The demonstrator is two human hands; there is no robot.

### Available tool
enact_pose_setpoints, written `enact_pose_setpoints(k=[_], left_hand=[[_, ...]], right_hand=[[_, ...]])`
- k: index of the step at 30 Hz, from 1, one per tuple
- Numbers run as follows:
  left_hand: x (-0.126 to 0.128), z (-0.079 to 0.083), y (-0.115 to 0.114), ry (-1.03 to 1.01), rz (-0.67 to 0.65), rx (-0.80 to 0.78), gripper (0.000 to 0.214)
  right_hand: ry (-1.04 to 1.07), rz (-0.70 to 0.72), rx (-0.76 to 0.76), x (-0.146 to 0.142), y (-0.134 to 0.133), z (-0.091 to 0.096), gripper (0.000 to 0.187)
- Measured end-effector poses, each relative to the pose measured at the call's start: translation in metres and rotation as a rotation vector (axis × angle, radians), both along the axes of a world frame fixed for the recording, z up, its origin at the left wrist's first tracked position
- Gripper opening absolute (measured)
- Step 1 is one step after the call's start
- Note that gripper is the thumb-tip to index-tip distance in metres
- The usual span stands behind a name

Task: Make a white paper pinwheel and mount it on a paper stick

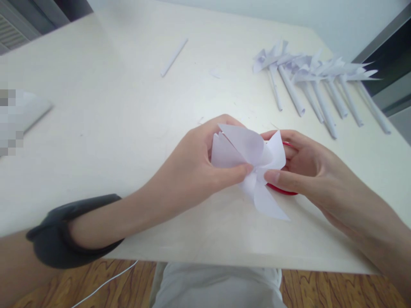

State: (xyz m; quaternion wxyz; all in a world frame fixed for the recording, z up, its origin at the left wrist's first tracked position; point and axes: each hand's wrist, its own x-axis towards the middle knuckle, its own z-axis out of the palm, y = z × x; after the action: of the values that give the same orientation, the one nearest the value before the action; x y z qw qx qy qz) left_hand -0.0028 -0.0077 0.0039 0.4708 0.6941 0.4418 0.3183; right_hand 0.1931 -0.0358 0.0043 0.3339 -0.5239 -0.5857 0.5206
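A white paper pinwheel (244, 147) with curled blades is held between both hands, above the front part of the table. My left hand (208, 164) grips it from the left, thumb pressed near its centre and fingers behind the blades. From the right, my right hand (305, 167) pinches it, thumb tip beside the centre. Behind the paper and partly hidden by my right hand are red loops (282, 191), which look like scissor handles; whether the hand touches them I cannot tell.
Several finished-looking paper pinwheels on rolled sticks (321, 81) lie in a row at the back right. A single rolled paper stick (174, 57) rests near the back middle. White paper sheets (32, 111) lie at the left. Small paper scraps (215, 74) dot the white table (112, 128).
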Motion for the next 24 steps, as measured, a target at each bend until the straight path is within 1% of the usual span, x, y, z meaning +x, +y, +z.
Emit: enact_pose_setpoints(k=[4, 9, 14, 17, 21, 24], left_hand=[[0.001, 0.001, -0.003, 0.017, -0.012, 0.048, 0.019], [0.001, 0.007, -0.002, 0.062, -0.021, -0.035, 0.021], [0.003, 0.008, 0.000, 0.059, -0.014, -0.062, 0.022], [0.003, 0.008, -0.001, 0.065, -0.025, -0.094, 0.022], [0.003, 0.008, -0.001, 0.043, -0.021, -0.103, 0.021], [0.003, 0.008, -0.001, 0.023, -0.012, -0.120, 0.020]], right_hand=[[0.001, -0.010, -0.033, -0.001, 0.000, -0.004, 0.036], [0.071, -0.074, -0.094, -0.004, -0.001, -0.006, 0.035], [0.175, -0.123, -0.147, -0.008, -0.003, -0.004, 0.040], [0.174, -0.149, -0.143, -0.010, -0.005, -0.005, 0.039], [0.162, -0.179, -0.196, -0.012, -0.005, -0.003, 0.044], [0.183, -0.175, -0.191, -0.014, -0.005, -0.002, 0.044]])
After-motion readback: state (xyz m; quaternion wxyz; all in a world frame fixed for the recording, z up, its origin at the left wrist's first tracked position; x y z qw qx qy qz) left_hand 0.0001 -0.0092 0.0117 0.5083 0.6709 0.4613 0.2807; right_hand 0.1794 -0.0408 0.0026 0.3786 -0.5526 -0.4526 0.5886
